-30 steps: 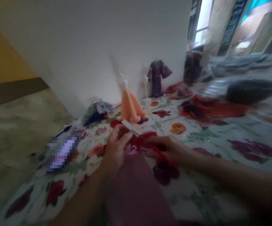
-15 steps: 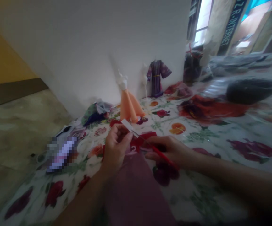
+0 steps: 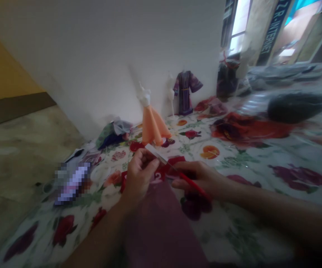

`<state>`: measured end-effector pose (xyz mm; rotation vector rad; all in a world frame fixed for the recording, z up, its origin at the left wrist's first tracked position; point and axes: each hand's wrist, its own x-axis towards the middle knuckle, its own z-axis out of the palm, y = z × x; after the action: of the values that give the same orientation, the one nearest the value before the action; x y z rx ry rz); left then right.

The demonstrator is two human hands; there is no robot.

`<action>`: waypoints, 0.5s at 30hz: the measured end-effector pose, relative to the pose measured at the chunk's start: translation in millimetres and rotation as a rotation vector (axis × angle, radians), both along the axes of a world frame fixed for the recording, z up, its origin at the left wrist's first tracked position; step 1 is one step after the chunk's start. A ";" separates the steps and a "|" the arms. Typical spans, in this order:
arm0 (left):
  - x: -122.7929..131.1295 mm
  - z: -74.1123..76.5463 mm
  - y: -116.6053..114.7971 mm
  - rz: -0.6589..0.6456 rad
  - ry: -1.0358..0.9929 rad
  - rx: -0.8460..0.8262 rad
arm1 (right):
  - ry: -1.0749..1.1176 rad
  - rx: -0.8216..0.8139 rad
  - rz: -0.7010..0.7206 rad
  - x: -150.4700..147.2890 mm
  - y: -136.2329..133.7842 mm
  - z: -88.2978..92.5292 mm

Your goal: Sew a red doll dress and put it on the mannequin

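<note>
My left hand (image 3: 141,171) is closed, thumb against fingers, on a narrow white strip (image 3: 153,150) that sticks up past the fingertips. My right hand (image 3: 198,178) grips a pair of scissors with red handles (image 3: 195,187). Their thin blades point up and left to the strip's lower end; whether they touch it is too blurred to tell. Beneath both hands lies a red piece with a white number 2 (image 3: 163,175), partly covered by the fingers. A length of mauve fabric (image 3: 166,227) stretches from there toward me.
A small dress form in an orange skirt (image 3: 152,124) stands just beyond my hands. Behind it, a purple robe (image 3: 185,91) stands by the wall. Orange-red fabric (image 3: 255,128) and a dark bundle (image 3: 295,107) lie at right. Folded cloths (image 3: 113,132) sit at left on the floral tablecloth (image 3: 233,219).
My left hand and the white strip have shifted very slightly, the strip's tip a little lower and to the right. The scissors and my right hand look nearly unmoved.
</note>
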<state>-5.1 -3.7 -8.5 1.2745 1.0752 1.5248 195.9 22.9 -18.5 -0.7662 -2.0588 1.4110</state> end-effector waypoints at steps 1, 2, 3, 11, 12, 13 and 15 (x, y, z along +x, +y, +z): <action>-0.2 -1.1 0.2 -0.013 0.004 -0.004 | 0.001 0.004 -0.001 -0.1 0.2 -0.8; -0.3 -2.1 0.4 -0.024 0.003 -0.007 | 0.001 0.012 -0.004 -0.2 0.5 -1.7; -0.2 -2.9 0.5 -0.031 0.001 -0.010 | -0.001 0.022 -0.008 -0.2 0.9 -2.7; 1.3 -1.8 -1.3 -0.036 -0.019 -0.069 | -0.048 0.080 -0.040 0.9 0.4 -2.3; 1.2 -1.7 -1.4 -0.040 -0.023 -0.072 | -0.050 0.084 -0.045 1.2 -0.1 -1.5; 1.1 -1.6 -1.5 -0.041 -0.026 -0.072 | -0.053 0.087 -0.050 1.4 -0.6 -0.7; 0.7 -1.7 -1.3 -0.038 -0.028 -0.074 | -0.055 0.091 -0.057 1.6 -1.2 0.1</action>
<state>-4.3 -5.0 -10.2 1.2132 1.0737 1.4572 197.5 21.7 -18.4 -0.8276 -2.1103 1.2695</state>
